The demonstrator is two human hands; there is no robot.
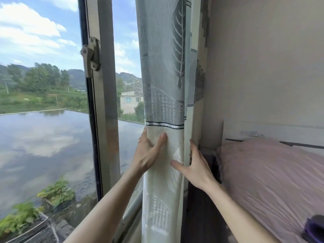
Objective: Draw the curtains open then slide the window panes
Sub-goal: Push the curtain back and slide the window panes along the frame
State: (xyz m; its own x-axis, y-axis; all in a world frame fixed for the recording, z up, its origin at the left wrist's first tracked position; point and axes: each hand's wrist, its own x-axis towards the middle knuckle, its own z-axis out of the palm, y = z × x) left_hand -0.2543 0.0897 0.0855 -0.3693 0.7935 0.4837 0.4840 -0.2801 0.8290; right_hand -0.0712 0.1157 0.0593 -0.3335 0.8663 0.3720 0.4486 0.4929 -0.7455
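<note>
A person's two bare arms reach forward toward a window on the left side of a small room. A gathered curtain [164,95], grey with a leaf print above a silver band and cream below it, hangs bunched in a narrow column between the glass and the pale wall [263,58] on the right. The left hand [149,151], with a thin ring on one finger, wraps the curtain's left edge, thumb laid across the front of the cloth and fingers hidden behind the fold. The right hand [194,165] presses flat and spread against the curtain's right edge, fingers extended, thumb on the cream fabric, not closed around anything. Left of the curtain stands the window frame [103,106], an upright metal post carrying a latch [92,55]. Through the window pane [43,120] lie a still sheet of water reflecting clouds, green trees, hills and a pale building. At lower right, a bed with a pink striped cover [271,176] sits against the wall, a dark purple object [313,228] resting on it, too blurred to identify
</note>
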